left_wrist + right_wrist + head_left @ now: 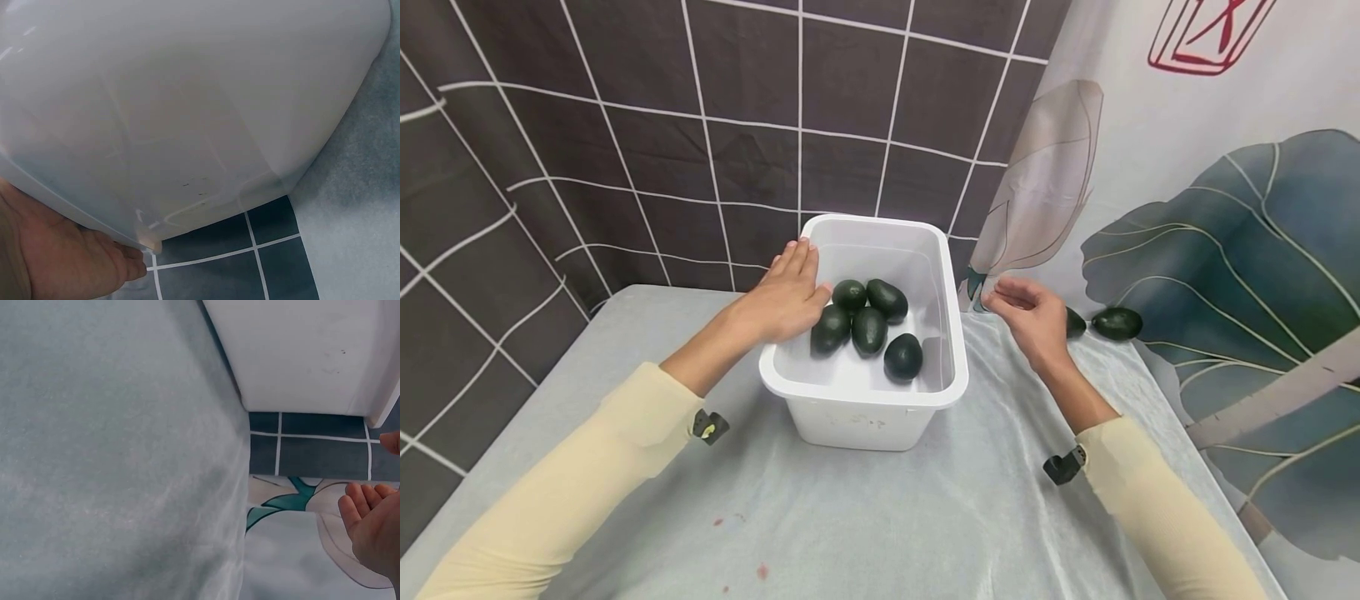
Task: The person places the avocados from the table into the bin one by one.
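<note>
A white plastic tub stands on the cloth-covered table with several dark green avocados lying on its bottom. My left hand rests on the tub's left rim, fingers extended along it; in the left wrist view the hand touches the rim from below the tub wall. To the right of the tub, my right hand hovers with fingers loosely bent and nothing in its grasp. Beyond that hand lie two more avocados, one partly hidden behind it. The right wrist view shows the same hand beside the tub wall.
A pale grey-blue cloth covers the table, with a few small reddish marks near the front. Dark curtain with white grid lines hangs right behind the tub. On the right hangs a white curtain with large painted leaves.
</note>
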Action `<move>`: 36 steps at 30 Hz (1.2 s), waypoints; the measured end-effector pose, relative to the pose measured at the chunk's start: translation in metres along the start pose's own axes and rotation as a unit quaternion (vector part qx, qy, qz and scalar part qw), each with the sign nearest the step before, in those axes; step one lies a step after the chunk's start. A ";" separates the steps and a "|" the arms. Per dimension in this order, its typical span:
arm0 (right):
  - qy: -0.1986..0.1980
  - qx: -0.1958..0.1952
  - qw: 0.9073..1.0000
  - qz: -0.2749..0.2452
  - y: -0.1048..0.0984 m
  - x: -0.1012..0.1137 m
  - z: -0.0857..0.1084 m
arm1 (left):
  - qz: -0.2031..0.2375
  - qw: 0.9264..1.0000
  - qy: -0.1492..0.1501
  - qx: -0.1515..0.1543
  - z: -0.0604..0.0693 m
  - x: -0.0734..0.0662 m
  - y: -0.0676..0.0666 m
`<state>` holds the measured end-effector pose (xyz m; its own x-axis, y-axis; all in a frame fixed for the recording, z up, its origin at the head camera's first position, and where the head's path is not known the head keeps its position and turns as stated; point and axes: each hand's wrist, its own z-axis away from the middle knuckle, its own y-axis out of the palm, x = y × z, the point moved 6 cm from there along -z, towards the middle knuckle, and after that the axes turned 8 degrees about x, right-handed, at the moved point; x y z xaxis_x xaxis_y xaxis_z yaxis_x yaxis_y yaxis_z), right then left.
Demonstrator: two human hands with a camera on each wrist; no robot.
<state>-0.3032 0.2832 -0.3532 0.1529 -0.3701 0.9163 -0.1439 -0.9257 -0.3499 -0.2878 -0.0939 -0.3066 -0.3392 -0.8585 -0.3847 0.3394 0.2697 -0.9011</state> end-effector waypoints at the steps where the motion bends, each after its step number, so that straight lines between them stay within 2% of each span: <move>1: 0.002 -0.001 1.000 -0.001 -0.001 -0.002 0.000 | 0.000 1.000 0.000 0.000 0.000 0.000 0.000; 8: 0.022 -0.004 1.000 0.009 -0.004 -0.007 0.001 | 0.001 1.000 -0.001 0.001 0.001 -0.001 0.000; 36: 0.057 -0.019 0.998 0.024 -0.022 -0.025 0.001 | 0.000 1.000 0.001 0.001 0.001 0.000 0.000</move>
<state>-0.3030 0.3126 -0.3686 0.0333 -0.4000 0.9159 -0.1865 -0.9028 -0.3875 -0.2874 -0.0944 -0.3069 -0.3403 -0.8575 -0.3858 0.3409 0.2698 -0.9005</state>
